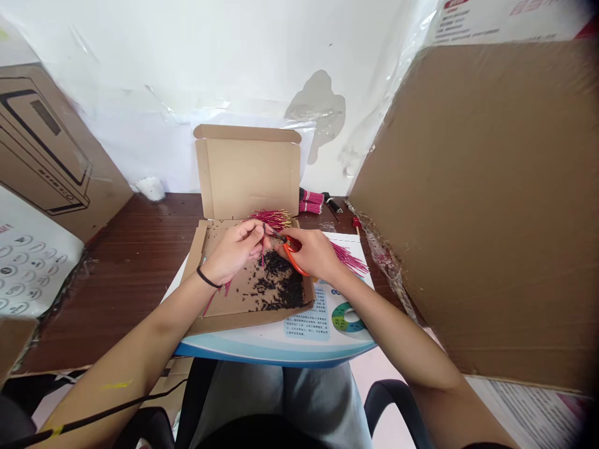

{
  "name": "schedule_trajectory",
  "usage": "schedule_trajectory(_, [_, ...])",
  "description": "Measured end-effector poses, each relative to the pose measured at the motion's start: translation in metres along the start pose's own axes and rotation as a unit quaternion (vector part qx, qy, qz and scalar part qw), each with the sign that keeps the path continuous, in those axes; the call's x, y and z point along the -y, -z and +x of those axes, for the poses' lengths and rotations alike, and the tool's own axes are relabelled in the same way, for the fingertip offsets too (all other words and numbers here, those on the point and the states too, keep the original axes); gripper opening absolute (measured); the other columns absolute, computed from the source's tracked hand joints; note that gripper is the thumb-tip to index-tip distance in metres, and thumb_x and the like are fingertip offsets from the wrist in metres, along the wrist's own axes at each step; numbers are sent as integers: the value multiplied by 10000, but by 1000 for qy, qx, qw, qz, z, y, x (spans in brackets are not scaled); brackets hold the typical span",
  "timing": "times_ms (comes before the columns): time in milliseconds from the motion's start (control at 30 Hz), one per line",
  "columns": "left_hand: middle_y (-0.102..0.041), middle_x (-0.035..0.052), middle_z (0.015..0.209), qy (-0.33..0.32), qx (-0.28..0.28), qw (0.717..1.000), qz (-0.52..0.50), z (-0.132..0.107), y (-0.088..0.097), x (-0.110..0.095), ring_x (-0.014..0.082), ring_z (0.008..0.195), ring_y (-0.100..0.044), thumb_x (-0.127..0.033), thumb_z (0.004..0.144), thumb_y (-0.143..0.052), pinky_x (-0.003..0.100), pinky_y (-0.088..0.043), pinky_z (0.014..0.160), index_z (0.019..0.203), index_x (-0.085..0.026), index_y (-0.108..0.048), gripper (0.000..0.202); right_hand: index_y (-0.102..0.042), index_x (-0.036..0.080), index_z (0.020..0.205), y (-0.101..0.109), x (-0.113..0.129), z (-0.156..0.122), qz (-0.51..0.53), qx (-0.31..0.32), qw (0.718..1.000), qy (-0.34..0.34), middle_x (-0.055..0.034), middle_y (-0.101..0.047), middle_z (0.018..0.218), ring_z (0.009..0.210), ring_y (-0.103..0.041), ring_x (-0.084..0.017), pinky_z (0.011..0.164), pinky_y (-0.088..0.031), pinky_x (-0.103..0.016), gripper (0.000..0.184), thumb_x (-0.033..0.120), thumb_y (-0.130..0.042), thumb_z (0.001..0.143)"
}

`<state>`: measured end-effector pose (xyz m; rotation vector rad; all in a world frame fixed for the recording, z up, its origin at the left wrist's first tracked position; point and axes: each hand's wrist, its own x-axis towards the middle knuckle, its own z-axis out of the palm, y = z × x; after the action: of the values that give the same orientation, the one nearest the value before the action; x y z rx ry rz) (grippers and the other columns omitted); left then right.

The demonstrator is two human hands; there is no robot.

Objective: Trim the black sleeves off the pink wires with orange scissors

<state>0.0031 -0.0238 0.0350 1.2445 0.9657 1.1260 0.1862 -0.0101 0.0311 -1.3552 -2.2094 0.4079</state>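
Pinching a slim pink wire, dark at its upper end, the left hand hangs over the box; the right hand grasps orange-handled pliers, their dark nose near the wire. Yellowish-tipped sticks bunch at the box's back; short black bits heap in its right half.
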Motion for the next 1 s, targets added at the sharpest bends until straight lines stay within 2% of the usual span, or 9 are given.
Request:
schedule_trajectory(167, [-639, 19, 681, -29, -30, 997, 61, 1, 1, 6, 67, 498, -448, -348, 855, -643, 209, -336, 467, 851, -155, -613, 195, -750, 193, 1013, -4, -5, 1, 113, -23, 993, -20, -14, -678, 711, 640, -546, -135, 623, -385, -270, 312, 410, -647, 814])
schedule_trajectory(233, [-689, 40, 748, -61, -52, 994, 68, 2, 0, 11, 84, 547, -517, -356, 831, -674, 226, -410, 521, 857, -166, -596, 207, -721, 182, 1088, -8, -6, 1, 235, -23, 971, -35, -28, -705, 779, 715, -609, -157, 681, -452, -290, 367, 380, -679, 782])
schedule_trajectory(333, [-730, 73, 894, -105, -57, 990, 79, 3, -2, 16, 129, 703, -622, -399, 813, -688, 280, -503, 658, 861, -175, -614, 240, -625, 189, 1247, -13, -4, 2, 414, 17, 910, -33, -41, -729, 887, 849, -672, -186, 783, -513, -330, 547, 326, -725, 727])
schedule_trajectory(433, [-729, 67, 917, -129, -46, 983, 123, 2, -5, 18, 160, 809, -647, -410, 794, -699, 320, -526, 756, 848, -179, -668, 240, -577, 183, 1298, -13, -1, 1, 445, 50, 894, -17, -45, -728, 910, 843, -674, -178, 788, -521, -339, 585, 306, -710, 742])
schedule_trajectory(533, [-723, 55, 881, -130, -55, 976, 166, 2, -4, 18, 165, 810, -644, -370, 797, -690, 325, -522, 775, 838, -179, -687, 195, -574, 197, 1322, -1, 0, 0, 305, 44, 951, -5, -27, -720, 869, 778, -643, -163, 747, -501, -325, 547, 294, -665, 791])
schedule_trajectory(633, [-715, 57, 948, -130, -130, 959, 215, 5, 3, 17, 159, 819, -630, -310, 827, -641, 297, -495, 745, 957, -181, -675, 186, -598, 271, 1329, 22, -4, 0, 19, -33, 999, -7, -52, -728, 962, 862, -637, -197, 763, -459, -334, 483, 206, -561, 852])
schedule_trajectory(700, [-704, 56, 969, -125, -177, 944, 248, 9, 10, 16, 154, 811, -620, -261, 840, -602, 284, -473, 724, 1065, -180, -633, 241, -592, 309, 1341, 39, -11, 1, -140, -50, 988, -51, -84, -726, 1045, 909, -646, -238, 742, -438, -344, 489, 178, -486, 882])
schedule_trajectory(800, [-694, 68, 983, -109, -194, 936, 271, 14, 17, 16, 155, 816, -618, -214, 840, -562, 283, -463, 729, 1110, -162, -585, 276, -627, 305, 1299, 56, -26, 5, -258, 37, 959, -114, -126, -735, 1034, 884, -670, -283, 694, -431, -350, 431, 232, -476, 902])
schedule_trajectory(1000, [-695, 96, 1065, -82, -162, 938, 295, 20, 22, 22, 181, 919, -635, -201, 828, -538, 310, -483, 802, 1098, -147, -599, 281, -664, 282, 1253, 49, -44, 10, -308, 127, 937, -104, -150, -711, 1154, 992, -679, -312, 702, -431, -353, 403, 202, -472, 908])
